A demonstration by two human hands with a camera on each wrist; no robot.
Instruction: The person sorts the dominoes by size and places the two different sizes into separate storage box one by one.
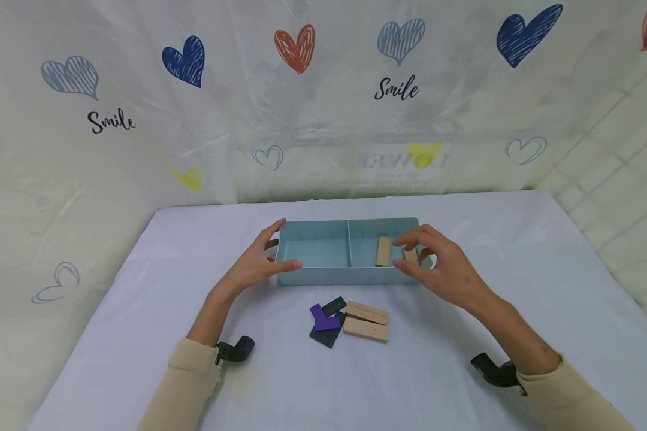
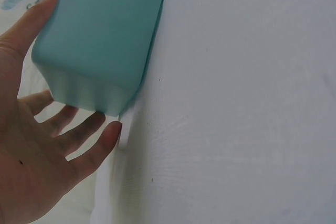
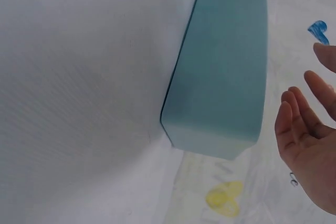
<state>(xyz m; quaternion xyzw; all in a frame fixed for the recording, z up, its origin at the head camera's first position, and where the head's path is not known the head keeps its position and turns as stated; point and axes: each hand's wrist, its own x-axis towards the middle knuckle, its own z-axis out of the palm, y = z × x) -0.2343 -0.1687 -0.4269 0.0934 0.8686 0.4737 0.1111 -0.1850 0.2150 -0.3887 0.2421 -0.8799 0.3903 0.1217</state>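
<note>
The left hand spreads straight fingers around the box's end; the right hand's parted fingers hold nothing, with boxed wooden blocks close by. A careless finger sweep might topple those.

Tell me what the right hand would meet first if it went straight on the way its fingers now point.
Probably the wooden block inside the teal box, just ahead of the right hand. Depth is unclear, so the hand may pass above it.

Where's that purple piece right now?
In the head view, the purple piece lies on the near side of the blue box, over a black piece, left of two wooden blocks.
</note>
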